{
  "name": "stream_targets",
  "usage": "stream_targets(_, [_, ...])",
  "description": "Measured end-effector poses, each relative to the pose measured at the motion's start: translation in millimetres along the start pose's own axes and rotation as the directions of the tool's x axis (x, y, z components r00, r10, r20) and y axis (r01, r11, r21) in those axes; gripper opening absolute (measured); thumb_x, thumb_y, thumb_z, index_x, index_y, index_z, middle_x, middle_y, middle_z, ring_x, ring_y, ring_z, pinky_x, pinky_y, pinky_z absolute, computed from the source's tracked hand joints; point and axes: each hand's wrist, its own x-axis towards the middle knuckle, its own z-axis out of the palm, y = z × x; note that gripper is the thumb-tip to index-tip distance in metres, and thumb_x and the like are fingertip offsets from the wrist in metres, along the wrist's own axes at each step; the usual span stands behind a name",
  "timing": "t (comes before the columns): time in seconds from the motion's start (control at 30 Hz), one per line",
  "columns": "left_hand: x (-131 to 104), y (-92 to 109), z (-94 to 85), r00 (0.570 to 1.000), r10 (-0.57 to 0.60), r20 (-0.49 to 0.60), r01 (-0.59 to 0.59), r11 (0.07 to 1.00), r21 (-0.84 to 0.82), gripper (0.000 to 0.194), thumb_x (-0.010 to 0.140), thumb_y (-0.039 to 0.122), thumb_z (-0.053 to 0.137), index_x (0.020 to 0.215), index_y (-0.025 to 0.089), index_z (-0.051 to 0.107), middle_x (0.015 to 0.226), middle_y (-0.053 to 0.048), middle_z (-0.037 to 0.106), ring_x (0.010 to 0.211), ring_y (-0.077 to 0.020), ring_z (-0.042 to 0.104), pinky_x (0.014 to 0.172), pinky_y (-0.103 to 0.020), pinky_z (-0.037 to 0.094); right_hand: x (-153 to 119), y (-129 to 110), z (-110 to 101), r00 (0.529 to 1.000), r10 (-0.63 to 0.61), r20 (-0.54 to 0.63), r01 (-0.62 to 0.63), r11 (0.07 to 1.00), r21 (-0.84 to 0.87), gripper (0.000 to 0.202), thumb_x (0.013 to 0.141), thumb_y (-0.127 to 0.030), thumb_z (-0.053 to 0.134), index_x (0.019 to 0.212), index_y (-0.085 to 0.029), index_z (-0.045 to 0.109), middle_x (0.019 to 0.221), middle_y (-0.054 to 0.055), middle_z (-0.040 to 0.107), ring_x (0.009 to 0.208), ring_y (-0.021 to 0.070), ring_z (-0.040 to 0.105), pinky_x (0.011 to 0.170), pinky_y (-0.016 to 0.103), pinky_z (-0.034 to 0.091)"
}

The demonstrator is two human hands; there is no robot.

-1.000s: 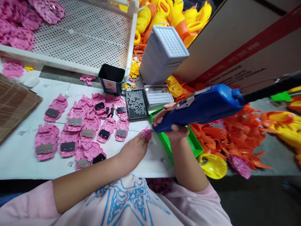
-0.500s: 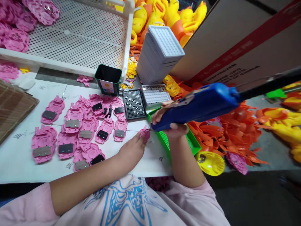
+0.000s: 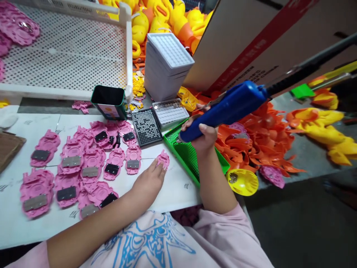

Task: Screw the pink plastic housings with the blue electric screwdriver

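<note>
My right hand [image 3: 205,136] is wrapped round a blue electric screwdriver [image 3: 225,109], its cable running off to the upper right. The tool's tip points down over the green perforated tray [image 3: 182,149], near the far left corner. On the white work surface, my left hand [image 3: 149,180] has its fingers closed over a pink plastic casing [image 3: 163,160], whose upper end shows past the fingertips. Left of that hand lie several pink casings [image 3: 93,163] with black or grey covers. Whether a screw sits on the tip is too small to tell.
Behind the green tray stand a black screw tray [image 3: 147,127], a white tray [image 3: 170,112] and a tall stack of white trays [image 3: 167,63]. A dark green bin [image 3: 108,102] is at centre left. Orange parts [image 3: 251,137] and a yellow bowl [image 3: 243,182] lie right.
The screwdriver tip has moved off the pink casing to over the green tray. My left hand still holds the casing, now lower on the table. The whole view has shifted right.
</note>
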Motion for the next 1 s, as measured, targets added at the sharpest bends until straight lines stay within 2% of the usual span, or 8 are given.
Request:
stream_targets(0.33, [1.3,-2.4,3.4,1.000,0.003,0.007,-0.003,1.000,0.018,0.043,0.088,0.002,0.044,0.129,0.009,0.054,0.139,-0.020,0.052,0.138,-0.0291,0.036,0.107,-0.045,0.043,1.8,4.0,-0.6,0.999,0.034,0.024,-0.036,0.996,0.076,0.046,0.055,-0.040,0.070,0.096,-0.023,0.058,0.056,-0.004,0.060,0.045,0.0153,0.056,0.045,0.029,0.047])
stream_targets(0.5, [2.9,-1.2,1.9,1.000,-0.008,0.022,0.007,1.000,0.027,0.042,0.088,0.002,0.044,0.129,0.009,0.054,0.138,-0.020,0.053,0.137,-0.0301,0.038,0.105,-0.045,0.046,2.0,6.8,-0.3,0.995,0.060,0.080,-0.066,0.995,0.078,0.050,0.051,-0.044,0.073,0.094,-0.022,0.058,0.057,-0.004,0.060,0.045,0.0156,0.056,0.045,0.029,0.047])
stream_targets(0.73, [5.6,1.7,-5.5,0.996,-0.025,0.088,0.021,0.998,0.051,0.043,0.088,0.002,0.045,0.130,0.007,0.053,0.139,-0.021,0.052,0.137,-0.0305,0.037,0.106,-0.043,0.044,1.7,5.6,0.1,0.999,0.043,0.025,-0.046,0.991,0.125,0.041,0.053,-0.038,0.071,0.088,-0.022,0.058,0.054,-0.004,0.061,0.045,0.0149,0.057,0.045,0.027,0.047])
stream_targets(0.9, [7.7,4.4,-13.5,0.984,-0.031,0.174,0.010,0.993,0.120,0.045,0.089,0.003,0.045,0.133,0.006,0.051,0.142,-0.019,0.049,0.137,-0.0323,0.036,0.107,-0.042,0.044,2.1,0.3,-1.5,0.999,0.023,0.023,-0.025,0.992,0.122,0.041,0.053,-0.041,0.070,0.088,-0.023,0.058,0.055,-0.004,0.062,0.045,0.0151,0.057,0.045,0.028,0.046])
stream_targets(1.0, [6.4,3.4,-11.0,0.989,-0.021,0.147,0.003,0.992,0.123,0.043,0.089,0.004,0.045,0.132,0.007,0.052,0.142,-0.019,0.049,0.137,-0.0324,0.038,0.105,-0.041,0.045,0.7,-10.1,-2.5,1.000,-0.011,0.007,0.011,0.993,0.116,0.040,0.056,-0.041,0.067,0.091,-0.025,0.058,0.055,-0.005,0.060,0.046,0.0149,0.057,0.048,0.029,0.047])
